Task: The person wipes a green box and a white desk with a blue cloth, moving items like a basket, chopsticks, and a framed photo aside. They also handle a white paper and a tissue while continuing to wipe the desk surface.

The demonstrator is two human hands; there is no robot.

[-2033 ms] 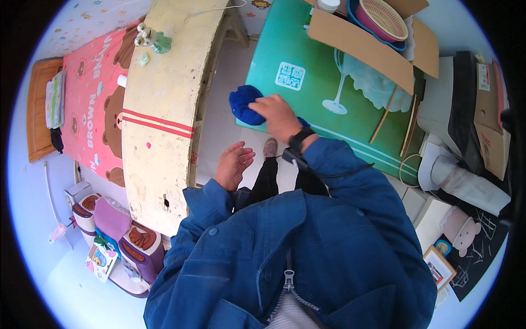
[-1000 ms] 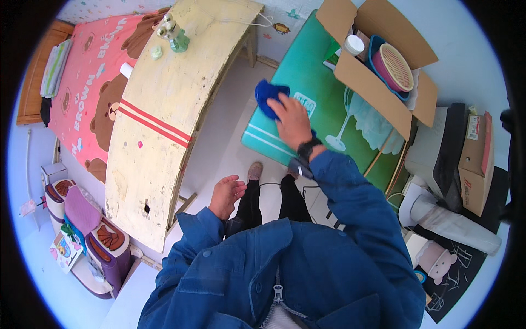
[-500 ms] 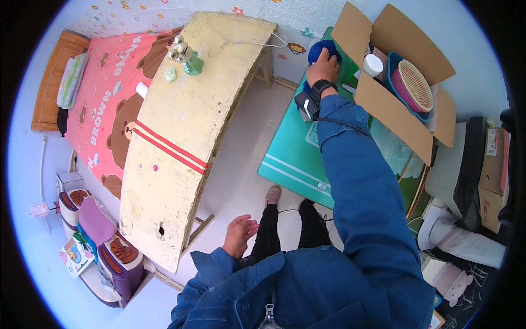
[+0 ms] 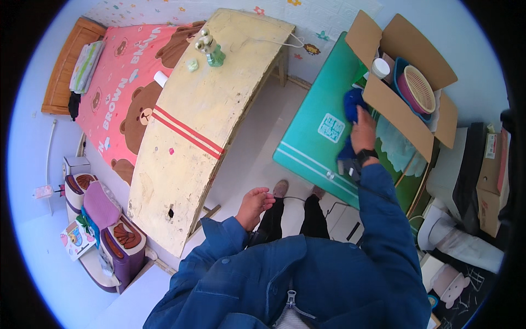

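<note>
A dark blue cloth (image 4: 355, 102) is bunched under my right hand (image 4: 362, 132), whose fingers press it onto the green tabletop (image 4: 307, 129). Part of the cloth shows past my fingertips and more of it beside my palm. A black band circles my right wrist. My left hand (image 4: 255, 206) hangs in front of my body, palm turned inward, its fingers loosely bent and apart with nothing seen in them. Behind its fingertips runs a thin black cord (image 4: 296, 198).
An open cardboard box (image 4: 400, 112) with baskets and a white container stands on the green table's right side. To the left, a worn cream board (image 4: 186, 123) carries a green glass bottle (image 4: 215, 56). Beyond it lies a bed with a pink bear-print sheet (image 4: 118, 93).
My right hand has drawn the blue cloth from the table's far end toward me, uncovering a white printed square. My left hand has shifted slightly right and up; the whole view has shifted too.
</note>
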